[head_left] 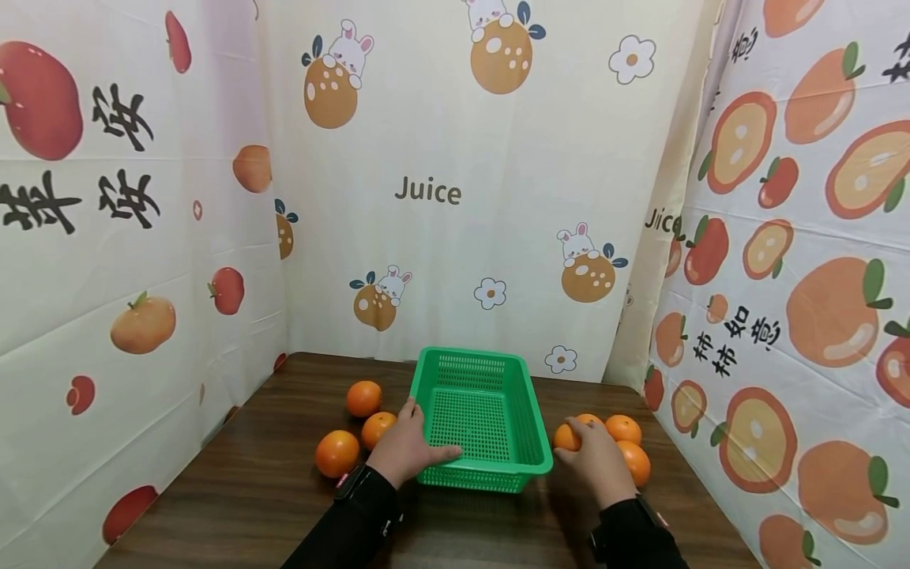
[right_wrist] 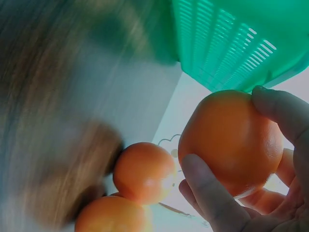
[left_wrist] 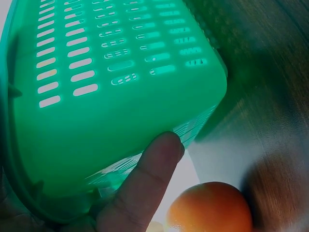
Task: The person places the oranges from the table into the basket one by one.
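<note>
A green plastic basket (head_left: 521, 442) with slotted sides stands on the table, nothing inside it. My left hand (head_left: 407, 449) grips its near left corner, thumb over the front rim. In the left wrist view a finger (left_wrist: 161, 154) lies along the basket's outer wall (left_wrist: 116, 125). Right of the basket, my right hand (head_left: 596, 458) holds an orange (right_wrist: 229, 140) between thumb and fingers. Close by it are more oranges, one at the back (head_left: 623, 428) and one nearer (head_left: 636, 464), partly hidden by the hand.
Left of the basket lie three oranges: one farther back (head_left: 364, 398), one beside my left hand (head_left: 377, 427) and one in front (head_left: 337, 454). The brown wooden table (head_left: 263, 466) is bounded by printed cloths at the back (head_left: 441, 261) and both sides.
</note>
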A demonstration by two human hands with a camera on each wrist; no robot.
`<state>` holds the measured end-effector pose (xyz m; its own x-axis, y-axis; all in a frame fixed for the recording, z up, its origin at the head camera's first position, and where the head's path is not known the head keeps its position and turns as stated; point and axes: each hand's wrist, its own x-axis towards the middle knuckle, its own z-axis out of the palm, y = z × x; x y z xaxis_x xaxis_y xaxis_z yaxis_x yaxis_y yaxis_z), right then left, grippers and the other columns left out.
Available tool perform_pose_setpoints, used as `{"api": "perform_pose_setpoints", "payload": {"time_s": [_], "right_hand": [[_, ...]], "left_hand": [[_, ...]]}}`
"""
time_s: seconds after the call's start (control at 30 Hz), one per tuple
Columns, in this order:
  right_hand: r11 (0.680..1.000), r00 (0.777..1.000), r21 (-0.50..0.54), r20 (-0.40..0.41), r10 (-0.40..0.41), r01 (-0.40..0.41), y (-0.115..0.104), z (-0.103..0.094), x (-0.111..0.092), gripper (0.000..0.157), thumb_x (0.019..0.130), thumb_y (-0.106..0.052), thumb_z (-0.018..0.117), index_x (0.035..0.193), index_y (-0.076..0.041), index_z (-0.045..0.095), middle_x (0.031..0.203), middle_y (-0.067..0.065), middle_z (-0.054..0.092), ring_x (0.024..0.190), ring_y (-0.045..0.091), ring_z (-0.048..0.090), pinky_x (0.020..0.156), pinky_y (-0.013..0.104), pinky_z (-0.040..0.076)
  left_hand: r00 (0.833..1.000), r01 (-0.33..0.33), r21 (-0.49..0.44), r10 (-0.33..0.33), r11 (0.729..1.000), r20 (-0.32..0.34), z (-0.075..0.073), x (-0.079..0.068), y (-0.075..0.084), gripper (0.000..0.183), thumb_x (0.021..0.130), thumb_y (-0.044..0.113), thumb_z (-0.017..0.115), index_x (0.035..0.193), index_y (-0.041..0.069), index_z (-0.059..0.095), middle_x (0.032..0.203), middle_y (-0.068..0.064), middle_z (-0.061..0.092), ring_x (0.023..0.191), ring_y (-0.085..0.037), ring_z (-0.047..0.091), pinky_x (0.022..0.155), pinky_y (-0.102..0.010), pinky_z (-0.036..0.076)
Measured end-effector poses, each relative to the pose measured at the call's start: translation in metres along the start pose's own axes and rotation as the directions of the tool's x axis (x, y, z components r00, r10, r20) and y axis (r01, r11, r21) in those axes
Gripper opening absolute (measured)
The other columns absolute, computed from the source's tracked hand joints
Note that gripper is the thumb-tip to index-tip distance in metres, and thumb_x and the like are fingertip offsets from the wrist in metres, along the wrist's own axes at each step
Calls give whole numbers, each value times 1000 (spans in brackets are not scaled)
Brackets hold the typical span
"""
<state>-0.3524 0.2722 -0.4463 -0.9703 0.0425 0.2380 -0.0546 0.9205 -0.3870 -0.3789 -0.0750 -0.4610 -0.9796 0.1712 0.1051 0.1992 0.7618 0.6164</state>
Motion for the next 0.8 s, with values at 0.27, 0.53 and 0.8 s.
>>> {"api": "perform_pose_setpoints", "payload": {"time_s": [0.27, 0.53, 0.8], "right_hand": [[999, 999, 33, -38, -7, 8, -7, -5, -3, 64, 95, -27, 80, 151, -4, 59, 148, 32, 55, 126, 46, 62, 102, 61, 53], [999, 999, 48, -46, 28, -25, -14, -9, -6, 66, 95, -27, 79, 154, -6, 57, 144, 29, 58, 121, 41, 63, 100, 60, 55], [999, 997, 42, -69, 22, -20, -23, -15, -5, 68, 96, -30, 80, 156, -10, 55, 145, 28, 57, 120, 41, 63, 98, 61, 56]], "left_hand": [[1000, -10, -6, 10, 1000, -9, -1, 0, 0, 130, 76, 82, 78, 162, -6, 36, 176, -23, 21, 145, -44, 51, 107, -56, 54], [1000, 4, -8, -3, 1000, 5, 0, -2, 0, 130, 76, 82, 78, 162, -5, 36, 176, -23, 21, 146, -44, 51, 109, -56, 53], [1000, -5, -4, 5, 1000, -6, 0, -2, 0, 129, 76, 82, 78, 162, -6, 38, 176, -23, 22, 145, -44, 52, 107, -56, 54]]}}
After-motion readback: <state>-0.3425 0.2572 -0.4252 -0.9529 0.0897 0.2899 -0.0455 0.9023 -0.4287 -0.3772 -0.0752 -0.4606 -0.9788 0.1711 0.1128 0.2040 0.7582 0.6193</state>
